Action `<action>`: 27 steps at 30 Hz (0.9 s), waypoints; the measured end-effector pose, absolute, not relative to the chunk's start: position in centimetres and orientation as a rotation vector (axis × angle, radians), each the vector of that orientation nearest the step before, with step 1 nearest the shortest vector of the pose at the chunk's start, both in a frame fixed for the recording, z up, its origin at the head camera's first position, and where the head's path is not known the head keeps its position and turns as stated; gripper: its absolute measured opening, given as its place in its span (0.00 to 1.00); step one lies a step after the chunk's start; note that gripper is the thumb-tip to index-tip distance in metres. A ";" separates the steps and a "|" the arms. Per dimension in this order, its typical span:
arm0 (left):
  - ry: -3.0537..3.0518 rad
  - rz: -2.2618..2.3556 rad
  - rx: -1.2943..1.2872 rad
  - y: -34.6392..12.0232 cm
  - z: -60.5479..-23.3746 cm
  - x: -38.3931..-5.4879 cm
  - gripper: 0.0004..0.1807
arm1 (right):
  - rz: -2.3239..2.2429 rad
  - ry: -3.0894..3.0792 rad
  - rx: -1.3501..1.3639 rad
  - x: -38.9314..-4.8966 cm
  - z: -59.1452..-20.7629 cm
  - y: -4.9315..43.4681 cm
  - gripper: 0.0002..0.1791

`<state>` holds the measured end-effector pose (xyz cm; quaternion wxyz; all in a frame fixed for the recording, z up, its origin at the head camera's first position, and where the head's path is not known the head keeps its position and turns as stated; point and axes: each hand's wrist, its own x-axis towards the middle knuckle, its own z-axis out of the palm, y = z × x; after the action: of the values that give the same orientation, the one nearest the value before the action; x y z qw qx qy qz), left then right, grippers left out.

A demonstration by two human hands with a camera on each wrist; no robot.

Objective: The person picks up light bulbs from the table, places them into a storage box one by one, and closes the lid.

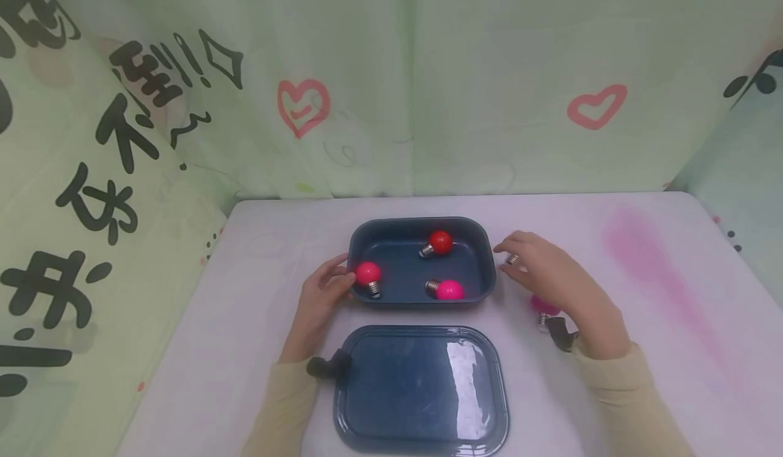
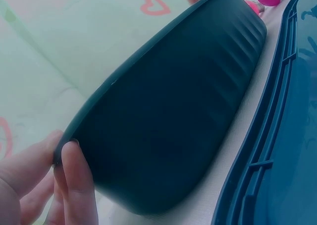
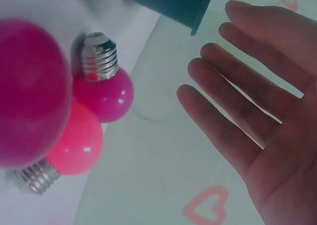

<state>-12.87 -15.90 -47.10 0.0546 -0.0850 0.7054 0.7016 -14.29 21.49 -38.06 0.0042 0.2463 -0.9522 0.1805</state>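
Note:
My left hand (image 1: 321, 298) pinches the rim at the left end of a dark blue rectangular container (image 1: 397, 231); in the left wrist view its fingertips (image 2: 77, 160) lie against the outer wall. Inside are a red bulb (image 1: 440, 242), a pinkish-red bulb (image 1: 368, 273) and a pink bulb (image 1: 451, 290). To the right of the container is my right hand (image 1: 543, 266), its fingers spread and nothing in them in the right wrist view. Beneath and beside it lie a purple bulb (image 3: 105, 97), a pink bulb (image 3: 81, 145) and a large-looking magenta bulb (image 3: 29, 93) close to the camera.
A glossy blue lid (image 1: 416, 389) lies flat in front of the container. The white table (image 1: 642, 294) has a pink stain at right. Pale green curtains (image 1: 459, 49) with painted hearts and black writing enclose the back and sides.

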 end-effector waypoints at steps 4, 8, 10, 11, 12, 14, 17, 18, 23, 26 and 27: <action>2.144 2.133 -0.262 -16.0 -47.1 -12.9 0.25 | 0.575 -2.977 0.760 -14.3 -38.1 22.1 0.18; 2.140 2.139 -0.252 -16.1 -47.1 -12.9 0.25 | 0.594 -2.970 0.749 -14.1 -38.2 22.6 0.15; 2.137 2.144 -0.250 -16.1 -47.1 -12.9 0.26 | 0.606 -2.983 0.732 -13.8 -38.2 22.8 0.15; 2.135 2.145 -0.251 -16.1 -47.1 -12.9 0.26 | 0.610 -2.991 0.730 -13.7 -38.3 22.9 0.14; 2.134 2.144 -0.251 -16.1 -47.1 -12.9 0.26 | 0.606 -3.001 0.723 -13.6 -38.3 23.1 0.14; 2.129 2.147 -0.252 -16.0 -47.0 -12.9 0.26 | 0.590 -3.019 0.703 -13.4 -38.3 23.3 0.15; 2.124 2.151 -0.246 -15.9 -47.0 -12.9 0.27 | 0.580 -3.049 0.672 -13.1 -38.6 23.6 0.17; 2.121 2.156 -0.244 -15.9 -46.9 -12.9 0.27 | 0.580 -3.060 0.655 -13.0 -38.7 23.7 0.17; 2.121 2.166 -0.238 -15.8 -47.1 -13.0 0.26 | 0.628 -3.104 0.605 -12.6 -39.2 24.3 0.20; 2.134 2.163 -0.235 -15.9 -47.3 -13.0 0.26 | 0.605 -3.124 0.588 -12.5 -39.4 24.6 0.19; 2.140 2.159 -0.237 -15.9 -47.3 -13.0 0.26 | 0.593 -3.133 0.584 -12.5 -39.5 24.7 0.19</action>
<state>-12.99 -15.88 -47.32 0.0461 -0.0778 0.7011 0.7073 -12.46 24.68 -39.54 -0.0501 0.1799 -0.9653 0.1826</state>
